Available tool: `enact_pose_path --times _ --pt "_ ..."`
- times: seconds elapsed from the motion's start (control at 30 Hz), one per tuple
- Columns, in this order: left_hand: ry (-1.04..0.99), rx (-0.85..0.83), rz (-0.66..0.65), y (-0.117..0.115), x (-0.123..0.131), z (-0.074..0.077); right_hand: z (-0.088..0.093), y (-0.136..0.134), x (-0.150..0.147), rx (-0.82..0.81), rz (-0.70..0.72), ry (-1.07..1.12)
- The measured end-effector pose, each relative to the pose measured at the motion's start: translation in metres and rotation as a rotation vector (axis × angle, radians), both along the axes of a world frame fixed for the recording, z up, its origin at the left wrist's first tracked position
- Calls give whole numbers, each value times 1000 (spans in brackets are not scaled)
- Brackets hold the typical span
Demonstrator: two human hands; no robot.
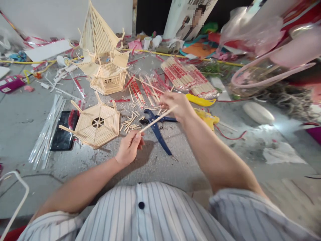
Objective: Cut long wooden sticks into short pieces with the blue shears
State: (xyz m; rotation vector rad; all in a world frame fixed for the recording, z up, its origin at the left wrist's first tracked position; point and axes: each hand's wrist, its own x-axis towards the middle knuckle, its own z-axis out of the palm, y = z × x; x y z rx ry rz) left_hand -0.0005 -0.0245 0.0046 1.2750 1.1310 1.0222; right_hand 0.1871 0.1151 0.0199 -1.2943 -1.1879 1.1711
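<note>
My left hand [129, 147] pinches one end of a thin wooden chopstick [156, 121], which slants up to the right across my right wrist. Over the sticks on the table, my right hand [174, 104] has its fingers curled round the near end of another chopstick [149, 84]. Below the held chopstick lie blue-handled cutters [157, 132], beside a scatter of short cut stick pieces [130, 122]. To the left sits a hexagonal stick panel [97, 125] with upright prongs at its corners. Behind it stands a tiered stick pagoda model [106, 72] with a pointed roof.
Wrapped chopstick packs [178, 73] lie at the back. A black phone [61, 134] and clear glue sticks [46, 130] are at the left. A yellow glue gun [207, 117], a yellow-handled tool [200, 99] and a white oval object [258, 112] lie right. A yellow cable [160, 53] crosses behind.
</note>
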Motion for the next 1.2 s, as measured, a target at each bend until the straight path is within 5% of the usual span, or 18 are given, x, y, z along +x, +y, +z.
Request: enact_pose_path --times 0.1,0.2,0.33,0.47,0.77,1.2 --pt "195 91 -147 -1 -3 1 -13 -31 2 237 -112 -438" --pt "367 211 -274 -3 -4 2 -14 -61 -4 386 82 -715" --pt "454 305 -336 -4 -4 4 -17 -84 -15 583 346 -774" --pt "500 340 -289 -2 -4 5 -24 -92 -20 742 468 -788" --pt "843 698 -534 -1 0 -8 -24 -88 -27 809 470 -882" --pt "766 962 -447 5 -3 -18 -2 -24 -84 754 840 -1547"
